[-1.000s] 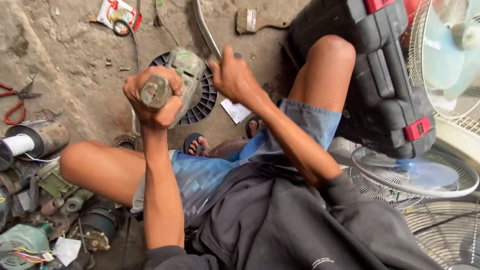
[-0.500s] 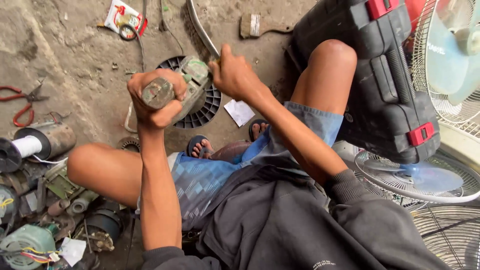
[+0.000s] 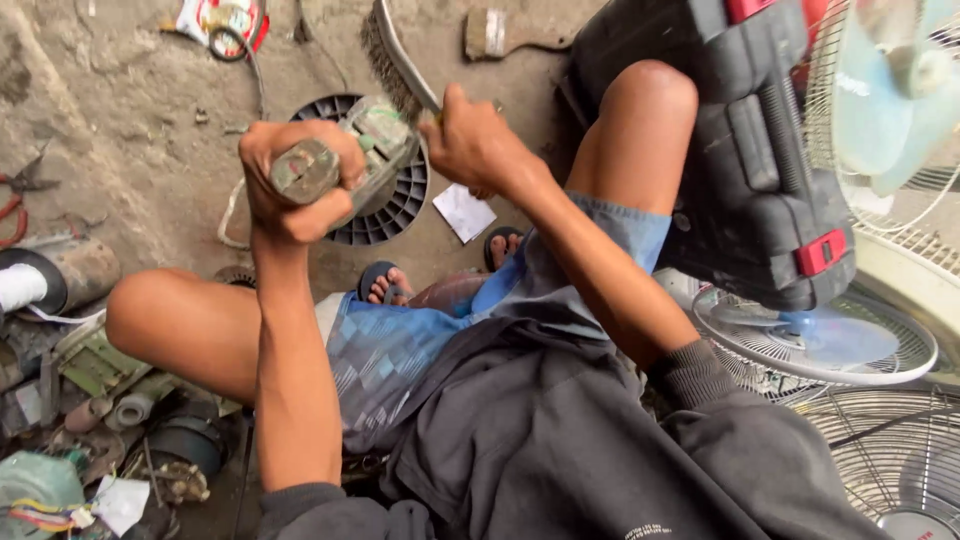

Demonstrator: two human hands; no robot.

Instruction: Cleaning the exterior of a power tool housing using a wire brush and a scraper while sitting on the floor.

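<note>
My left hand (image 3: 292,185) is clenched around the round end of a worn greenish motor part (image 3: 375,150), held up over the floor. My right hand (image 3: 478,140) grips the handle of a wire brush (image 3: 392,58), whose bristles point up and left, just above the motor part. I sit with bare knees apart, in blue shorts and a dark grey top. A black round vented fan cover (image 3: 395,200) lies on the ground under the motor part.
A black tool case with red latches (image 3: 740,170) leans at the right. Fan grilles and a pale blue blade (image 3: 830,340) lie beside it. A paintbrush (image 3: 510,30), red pliers (image 3: 10,215), a roll (image 3: 50,280) and scrap motor pieces (image 3: 120,400) litter the dirt floor.
The right hand has pulled the wire brush a little to the right and nearer, the left hand keeps the motor part gripped, and the view has shifted slightly.
</note>
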